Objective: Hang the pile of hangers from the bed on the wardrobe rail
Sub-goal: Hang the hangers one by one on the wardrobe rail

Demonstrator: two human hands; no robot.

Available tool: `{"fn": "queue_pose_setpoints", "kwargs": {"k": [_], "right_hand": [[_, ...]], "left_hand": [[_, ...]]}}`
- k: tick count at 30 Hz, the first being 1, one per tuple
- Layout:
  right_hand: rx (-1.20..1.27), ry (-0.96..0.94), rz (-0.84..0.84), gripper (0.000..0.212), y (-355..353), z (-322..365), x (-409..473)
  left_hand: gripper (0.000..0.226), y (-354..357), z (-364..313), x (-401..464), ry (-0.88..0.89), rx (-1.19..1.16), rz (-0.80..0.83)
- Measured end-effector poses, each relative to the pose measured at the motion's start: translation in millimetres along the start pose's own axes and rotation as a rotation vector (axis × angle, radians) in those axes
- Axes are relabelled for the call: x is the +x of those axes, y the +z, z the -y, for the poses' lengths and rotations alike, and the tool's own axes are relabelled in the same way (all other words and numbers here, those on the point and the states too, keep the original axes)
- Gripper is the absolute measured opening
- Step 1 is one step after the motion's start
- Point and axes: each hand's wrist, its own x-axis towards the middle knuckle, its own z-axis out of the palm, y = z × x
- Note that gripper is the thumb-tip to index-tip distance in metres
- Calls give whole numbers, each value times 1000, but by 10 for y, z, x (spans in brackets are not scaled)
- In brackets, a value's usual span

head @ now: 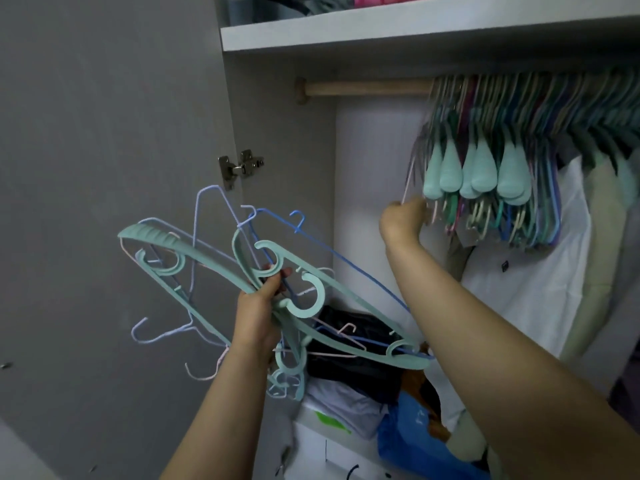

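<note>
Hanger bundle [221, 271] in left fingers [273, 277]

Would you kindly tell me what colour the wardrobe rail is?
Light wood brown: the rail, best seen in the head view.

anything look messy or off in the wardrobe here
The bundle of hangers in the left hand is tangled, hooks pointing every way. On the wooden rail, the hung hangers crowd to the right.

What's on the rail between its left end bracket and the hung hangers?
Nothing. In the head view the wooden rail runs bare from the bracket to the first of the hung hangers.
</note>
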Motion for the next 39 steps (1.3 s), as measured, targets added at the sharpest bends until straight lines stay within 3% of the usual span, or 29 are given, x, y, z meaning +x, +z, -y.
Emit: {"fn": "queue_pose_setpoints", "kwargs": {"k": [3, 4, 7, 9, 15, 17, 23, 29, 32, 34, 37, 39], "right_hand": [[-92, -264, 99, 46, -218, -300, -404], [-97, -255, 261, 40, -317, -336, -525], [-190, 40, 935, 43, -558, -449, -694], [-290, 44, 1105, 29, -629, -567, -719], [-197, -258, 702, 20, -838, -618, -599], [-206, -279, 685, 21, -966, -506, -532], [-354, -343, 570, 58, -1224, -341, -346], [-156, -395, 456, 51, -1262, -464, -367], [-157, -485, 464, 57, -1164, -553, -403], [-205, -590, 472, 51, -1077, -599, -470], [-309, -804, 454, 42, -962, -706, -601], [-324, -818, 437, 42, -931, -776, -617]], "left_hand": [[18, -43, 52, -20, -35, -5, 11], [22, -53, 60, -16, -51, -8, 2], [16, -71, 120, -20, -85, 6, -26], [11, -73, 168, -54, -117, 33, -32], [11, -224, 289, -133, -269, 37, 47], [17, -332, 340, -117, -292, 23, 40], [24, -430, 472, -178, -302, -2, -29], [27, -423, 504, -223, -296, -176, -37], [28, -412, 485, -249, -330, -132, 22], [30, -365, 448, -316, -355, -110, 53], [52, -298, 380, -396, -362, -161, 83], [66, -282, 336, -435, -354, -175, 116]]}}
